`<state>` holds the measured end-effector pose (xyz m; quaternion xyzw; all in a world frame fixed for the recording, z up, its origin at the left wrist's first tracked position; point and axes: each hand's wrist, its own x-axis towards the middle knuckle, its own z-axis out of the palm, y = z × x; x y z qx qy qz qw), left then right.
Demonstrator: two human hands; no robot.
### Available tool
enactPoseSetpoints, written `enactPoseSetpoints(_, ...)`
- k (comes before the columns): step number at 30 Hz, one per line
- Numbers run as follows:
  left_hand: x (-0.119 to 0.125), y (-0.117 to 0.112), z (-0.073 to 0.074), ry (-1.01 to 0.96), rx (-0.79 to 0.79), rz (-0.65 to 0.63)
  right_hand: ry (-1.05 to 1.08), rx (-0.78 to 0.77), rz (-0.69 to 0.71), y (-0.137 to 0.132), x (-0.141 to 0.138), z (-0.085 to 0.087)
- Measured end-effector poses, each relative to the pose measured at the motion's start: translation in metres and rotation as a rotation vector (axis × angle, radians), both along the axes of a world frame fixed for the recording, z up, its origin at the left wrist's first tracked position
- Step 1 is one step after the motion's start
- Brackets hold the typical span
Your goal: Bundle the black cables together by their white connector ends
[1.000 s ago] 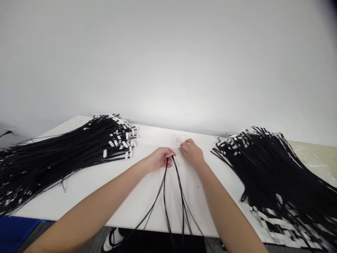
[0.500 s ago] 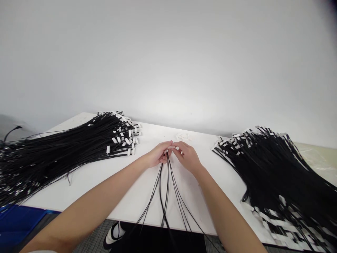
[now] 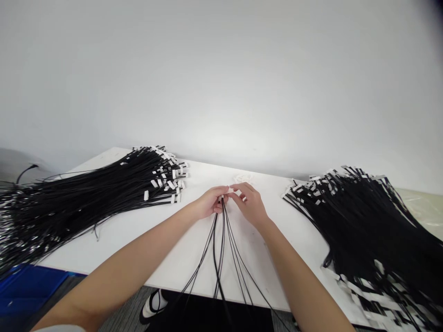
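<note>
**A:** Where are my hands at this point?

**B:** Both meet at the middle of the white table (image 3: 114,240). Your left hand (image 3: 207,205) is pinched tight on the far ends of a small bunch of thin black cables (image 3: 221,249), which run back toward you and drop over the near edge. Your right hand (image 3: 252,206) has its fingertips (image 3: 232,189) closed on those same tips, it seems around a small white piece, though that is too small for me to tell.

**A:** How would I handle it well?

**B:** My judgement: keep the left pinch firm and close to the tips so the strands stay level, and let the right fingers do only the fine work. Don't lift; the hanging length would pull the ends apart.

**A:** What lies around?

**B:** A big pile of black cables (image 3: 86,198) with white tags at the left, another pile (image 3: 367,221) at the right, and small white bits (image 3: 242,178) just beyond your fingers.
</note>
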<state>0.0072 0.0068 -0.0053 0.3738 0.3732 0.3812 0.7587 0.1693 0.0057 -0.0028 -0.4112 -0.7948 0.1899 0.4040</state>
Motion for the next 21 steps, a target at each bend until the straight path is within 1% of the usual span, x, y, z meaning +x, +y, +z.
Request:
enactPoseSetpoints(2, 0.0, 0.002, -0.002, -0.021, -0.017, 0.038, 0.065, -0.115, -0.027, -0.002, -0.001, 0.002)
enactPoseSetpoints(3, -0.001, 0.002, -0.003, -0.024, -0.024, 0.066, 0.075, -0.18, -0.02, -0.004, -0.002, 0.003)
enactPoseSetpoints(4, 0.0, 0.003, -0.004, -0.023, -0.027, 0.094, 0.068, -0.244, 0.013, -0.006, -0.002, 0.004)
enactPoseSetpoints(6, 0.0, 0.004, -0.006, -0.015, -0.019, 0.139, 0.027, -0.355, 0.127, -0.01, -0.004, 0.006)
enactPoseSetpoints(8, 0.001, 0.004, -0.007, -0.006, -0.006, 0.169, 0.002, -0.426, 0.232, -0.013, -0.005, 0.007)
enactPoseSetpoints(9, 0.002, 0.004, -0.007, -0.003, -0.004, 0.178, 0.006, -0.447, 0.255, -0.014, -0.006, 0.007)
enactPoseSetpoints(13, 0.003, 0.004, -0.006, -0.008, -0.017, 0.184, 0.026, -0.47, 0.237, -0.015, -0.006, 0.009)
enactPoseSetpoints(21, 0.004, 0.004, -0.008, 0.019, -0.008, 0.188, -0.053, -0.396, 0.204, -0.016, -0.006, 0.009)
